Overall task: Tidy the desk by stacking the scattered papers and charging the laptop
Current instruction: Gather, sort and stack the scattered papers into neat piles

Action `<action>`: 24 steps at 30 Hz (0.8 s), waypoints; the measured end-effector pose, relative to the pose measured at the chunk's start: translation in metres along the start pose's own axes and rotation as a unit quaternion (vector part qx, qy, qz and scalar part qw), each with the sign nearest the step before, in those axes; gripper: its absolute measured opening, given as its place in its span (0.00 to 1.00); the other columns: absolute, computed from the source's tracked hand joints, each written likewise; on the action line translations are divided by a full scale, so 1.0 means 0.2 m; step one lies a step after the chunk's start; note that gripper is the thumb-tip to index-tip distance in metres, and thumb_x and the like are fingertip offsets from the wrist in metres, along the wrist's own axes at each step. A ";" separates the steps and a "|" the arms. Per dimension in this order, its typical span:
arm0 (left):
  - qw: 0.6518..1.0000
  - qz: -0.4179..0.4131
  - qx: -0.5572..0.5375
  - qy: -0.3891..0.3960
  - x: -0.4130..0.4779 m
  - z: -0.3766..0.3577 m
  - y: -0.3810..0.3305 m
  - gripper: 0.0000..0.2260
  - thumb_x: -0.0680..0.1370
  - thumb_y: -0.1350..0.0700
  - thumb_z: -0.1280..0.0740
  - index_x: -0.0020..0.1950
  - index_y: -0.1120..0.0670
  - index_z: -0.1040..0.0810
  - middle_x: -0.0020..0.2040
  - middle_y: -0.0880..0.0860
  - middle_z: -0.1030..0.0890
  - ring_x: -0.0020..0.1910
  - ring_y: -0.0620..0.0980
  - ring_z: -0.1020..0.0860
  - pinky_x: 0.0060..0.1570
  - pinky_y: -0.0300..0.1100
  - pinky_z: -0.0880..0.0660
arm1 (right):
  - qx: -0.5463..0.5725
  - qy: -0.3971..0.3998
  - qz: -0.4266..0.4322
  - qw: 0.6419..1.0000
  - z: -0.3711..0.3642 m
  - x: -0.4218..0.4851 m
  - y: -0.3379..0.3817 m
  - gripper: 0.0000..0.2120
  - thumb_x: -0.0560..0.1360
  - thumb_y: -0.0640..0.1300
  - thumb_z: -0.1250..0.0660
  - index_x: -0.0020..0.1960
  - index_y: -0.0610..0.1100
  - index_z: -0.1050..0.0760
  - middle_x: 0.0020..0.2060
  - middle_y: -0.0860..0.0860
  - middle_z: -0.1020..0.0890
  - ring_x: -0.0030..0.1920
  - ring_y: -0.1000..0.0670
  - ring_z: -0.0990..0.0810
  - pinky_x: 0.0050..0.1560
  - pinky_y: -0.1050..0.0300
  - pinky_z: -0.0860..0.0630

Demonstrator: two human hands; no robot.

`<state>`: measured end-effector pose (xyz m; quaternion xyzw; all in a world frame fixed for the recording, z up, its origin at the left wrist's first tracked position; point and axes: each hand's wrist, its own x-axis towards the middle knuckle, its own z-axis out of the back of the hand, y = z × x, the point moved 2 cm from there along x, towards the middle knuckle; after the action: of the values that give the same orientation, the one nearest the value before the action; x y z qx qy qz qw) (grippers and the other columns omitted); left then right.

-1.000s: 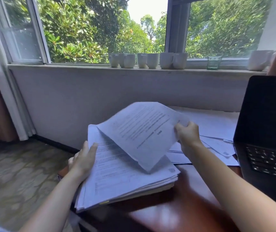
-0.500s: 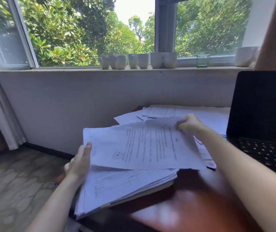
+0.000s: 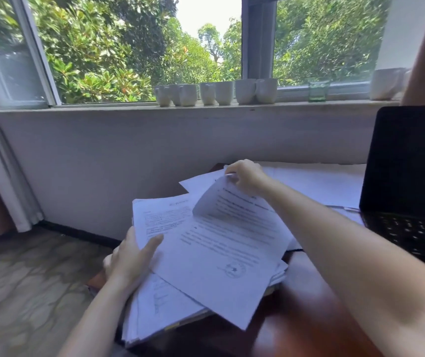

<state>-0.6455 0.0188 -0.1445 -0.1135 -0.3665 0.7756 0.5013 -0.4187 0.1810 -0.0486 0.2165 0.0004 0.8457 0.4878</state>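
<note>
A: Layout, big to small?

B: Reddish-brown polished wooden surface (image 3: 314, 320) across lower right. Black open laptop (image 3: 409, 161) at right edge, screen dark; plugged in or not, can't tell. Loose white printed sheets (image 3: 312, 181) at the back, between laptop and wall. Thick stack of white printed papers (image 3: 152, 307) at near-left corner, apparently overhanging the near edge.

A: Hands?

B: Left hand (image 3: 130, 261) gripping the stack's left edge, thumb flat on top, other fingers curled at the side. Right hand (image 3: 244, 176) reaching across, pinching the far corner of a white stamped top sheet (image 3: 221, 261); corner curled up and back.

A: Relation that matters?

B: Top sheet yawed against the stack. Long axis roughly near-to-far, header end far under the right hand, stamped end near. Near corner poking past the stack's right side over bare wood. Stack's own long axis also near-to-far, straighter.

A: Nearer hand?

B: Right for the sheet and for the loose ones behind. Left only for the stack.

A: Next?

B: Probably swing the far corner left to square up, left hand as the stop. Plenty of loose sheets left to gather.
</note>
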 end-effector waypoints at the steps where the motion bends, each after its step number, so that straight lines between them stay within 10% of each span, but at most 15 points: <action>1: 1.000 0.003 0.000 0.002 0.00 0.00 0.00 0.42 0.55 0.27 0.54 0.62 0.46 0.30 0.57 0.47 0.21 0.61 0.54 0.26 0.59 0.49 0.39 | 0.001 0.002 0.022 1.000 -0.03 0.01 0.05 0.10 0.77 0.37 0.43 0.47 0.43 0.23 0.48 0.48 0.20 0.54 0.44 0.28 0.47 0.55 0.34; 8: 0.999 0.012 -0.025 0.018 -0.01 0.01 0.00 0.40 0.52 0.28 0.49 0.59 0.46 0.30 0.55 0.47 0.20 0.59 0.53 0.25 0.59 0.48 0.39 | 0.016 -0.045 0.101 0.994 -0.21 0.07 0.37 0.13 0.74 0.34 0.41 0.51 0.47 0.22 0.48 0.53 0.24 0.59 0.48 0.32 0.54 0.59 0.43; 11: 1.000 0.006 0.011 0.026 0.00 0.01 0.00 0.39 0.51 0.32 0.48 0.59 0.46 0.32 0.55 0.47 0.21 0.59 0.53 0.25 0.57 0.48 0.38 | 0.027 -0.092 0.053 0.994 -0.20 0.08 0.40 0.21 0.74 0.37 0.39 0.66 0.50 0.32 0.64 0.53 0.29 0.69 0.48 0.39 0.71 0.52 0.50; 19: 0.999 0.005 0.048 0.011 0.01 -0.02 0.02 0.39 0.53 0.32 0.48 0.62 0.45 0.34 0.57 0.46 0.22 0.61 0.53 0.27 0.60 0.51 0.38 | -0.052 -0.004 -0.063 0.997 -0.15 -0.28 0.11 0.31 0.76 0.47 0.40 0.76 0.46 0.49 0.74 0.45 0.43 0.73 0.43 0.45 0.70 0.49 0.44; 24: 0.998 0.017 0.056 0.019 0.01 -0.02 0.02 0.32 0.60 0.37 0.43 0.62 0.47 0.33 0.58 0.48 0.23 0.62 0.54 0.28 0.59 0.51 0.38 | 0.318 0.053 -0.208 0.924 -0.18 -0.42 -0.09 0.29 0.72 0.43 0.34 0.70 0.42 0.40 0.64 0.42 0.27 0.59 0.43 0.25 0.51 0.55 0.27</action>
<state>-0.6476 0.0219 -0.1494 -0.1066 -0.3109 0.8010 0.5003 -0.3812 0.1289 -0.1166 0.3100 0.3397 0.6911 0.5575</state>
